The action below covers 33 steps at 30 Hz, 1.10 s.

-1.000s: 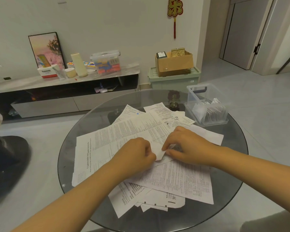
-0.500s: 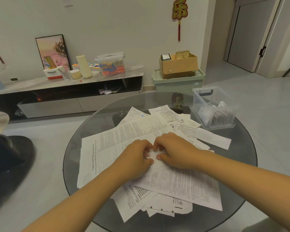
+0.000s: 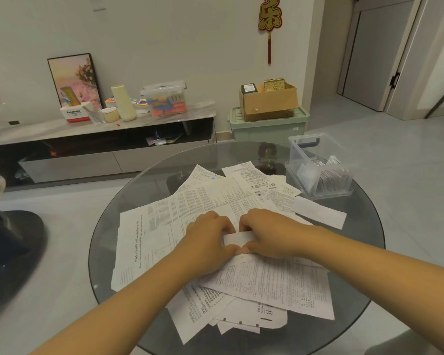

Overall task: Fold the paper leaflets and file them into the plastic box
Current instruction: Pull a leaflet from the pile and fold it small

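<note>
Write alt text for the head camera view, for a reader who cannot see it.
Both hands, left hand and right hand, pinch a small folded leaflet over a pile of loose leaflets on a round glass table. A clear plastic box with folded papers inside stands at the table's far right.

My left hand point(image 3: 207, 240) and right hand point(image 3: 269, 233) are bare, no rings, no watch, no bracelet. Both forearms show uncovered to the frame's edge, no sleeves in sight.

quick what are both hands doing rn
Left hand: closed, pinching the small folded leaflet.
Right hand: closed, pinching the same leaflet from the other side.
</note>
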Motion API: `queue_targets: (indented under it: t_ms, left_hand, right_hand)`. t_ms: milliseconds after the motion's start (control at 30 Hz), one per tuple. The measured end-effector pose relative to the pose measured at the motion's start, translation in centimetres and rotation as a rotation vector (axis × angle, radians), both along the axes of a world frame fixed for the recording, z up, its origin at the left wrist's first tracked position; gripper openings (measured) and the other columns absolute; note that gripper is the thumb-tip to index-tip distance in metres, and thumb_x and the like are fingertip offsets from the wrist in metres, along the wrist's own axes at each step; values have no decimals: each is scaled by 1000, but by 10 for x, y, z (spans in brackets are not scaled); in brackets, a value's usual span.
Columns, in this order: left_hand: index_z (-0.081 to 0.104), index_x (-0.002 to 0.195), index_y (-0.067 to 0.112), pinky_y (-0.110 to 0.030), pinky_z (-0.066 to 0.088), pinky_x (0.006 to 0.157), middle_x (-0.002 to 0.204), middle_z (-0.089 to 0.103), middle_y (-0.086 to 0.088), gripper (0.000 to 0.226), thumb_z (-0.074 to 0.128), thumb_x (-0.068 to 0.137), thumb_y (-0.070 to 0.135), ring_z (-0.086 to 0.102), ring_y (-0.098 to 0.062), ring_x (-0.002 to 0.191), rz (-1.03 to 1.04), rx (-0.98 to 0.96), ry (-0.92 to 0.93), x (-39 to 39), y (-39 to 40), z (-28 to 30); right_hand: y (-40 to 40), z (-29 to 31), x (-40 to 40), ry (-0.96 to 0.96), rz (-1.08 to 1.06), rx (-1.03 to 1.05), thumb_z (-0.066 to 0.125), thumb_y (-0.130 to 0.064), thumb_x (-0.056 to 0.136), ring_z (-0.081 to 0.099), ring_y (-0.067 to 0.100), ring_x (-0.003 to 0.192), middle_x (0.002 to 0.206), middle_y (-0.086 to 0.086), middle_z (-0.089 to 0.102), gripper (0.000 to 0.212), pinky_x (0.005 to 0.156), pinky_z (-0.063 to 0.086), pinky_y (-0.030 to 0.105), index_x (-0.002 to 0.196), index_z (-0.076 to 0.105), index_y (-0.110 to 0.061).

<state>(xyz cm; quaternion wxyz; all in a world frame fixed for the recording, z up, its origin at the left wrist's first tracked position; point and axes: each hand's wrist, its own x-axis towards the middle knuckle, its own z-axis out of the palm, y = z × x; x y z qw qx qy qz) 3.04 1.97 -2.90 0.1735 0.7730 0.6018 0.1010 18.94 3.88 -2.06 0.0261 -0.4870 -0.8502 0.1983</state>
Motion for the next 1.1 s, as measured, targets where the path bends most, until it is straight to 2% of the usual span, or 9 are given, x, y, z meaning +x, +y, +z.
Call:
queue_targets:
  t_ms: [133,300,433,567,633,733,833,967,1100]
  left_hand:
    - [56,76,29,-23,45,69,83,61,9,16,72,79,25,55,-7,75,65,-23,-217,10,6,9]
    - [63,83,20,-26,52,66,81,67,-4,12,73,79,15,62,-14,69,88,-60,-436,32,12,15]
    - [64,77,17,-34,56,75,74,70,-7,13,75,78,10,69,-20,75,118,-62,-557,47,17,16]
    - [65,70,15,-27,54,70,63,71,-3,15,76,76,7,70,-12,65,71,-51,-642,61,18,21]
    - [67,70,15,-28,55,71,63,71,-3,14,77,75,7,69,-13,64,47,-38,-661,68,17,21]
    - [67,84,18,-25,54,73,71,70,5,8,73,80,16,67,-7,67,17,6,-618,79,18,13]
    - [59,112,27,-19,47,84,104,63,14,23,62,89,31,59,-1,90,-67,73,-408,85,17,0]
    - [43,135,33,-41,37,107,133,49,10,46,52,91,43,43,-15,124,-116,-3,-231,86,23,-20]
    - [32,142,34,-42,29,108,134,43,6,56,50,90,46,34,-21,128,-142,-46,-173,102,29,-26]
  right_hand:
    - [-5,6,13,41,-18,33,58,-30,91,46,12,73,78,-10,47,10,59,35,24,86,50,-25]
    - [-5,13,37,145,-147,121,59,-19,88,41,6,61,65,-12,46,31,55,32,24,64,42,-28]
    - [-7,15,59,251,-225,92,61,-25,88,46,7,61,67,-9,53,16,54,33,20,74,58,-19]
    - [-10,11,76,286,-268,114,59,-32,90,47,13,66,78,12,62,31,59,35,26,81,62,-2]
    - [-12,11,83,295,-303,121,60,-31,90,46,12,64,79,12,63,30,58,35,25,81,64,-3]
    - [-13,13,94,302,-376,110,59,-29,90,46,9,58,70,4,61,23,54,35,21,81,67,-9]
    - [-9,11,110,287,-508,91,54,-25,92,48,11,61,67,-5,54,18,52,33,22,78,62,-15]
    - [-9,8,130,224,-628,15,50,-22,93,51,20,75,76,-1,52,22,53,33,21,72,51,-19]
    - [-8,8,137,355,-696,-72,51,-20,93,64,27,86,94,9,64,9,75,50,32,87,57,-20]
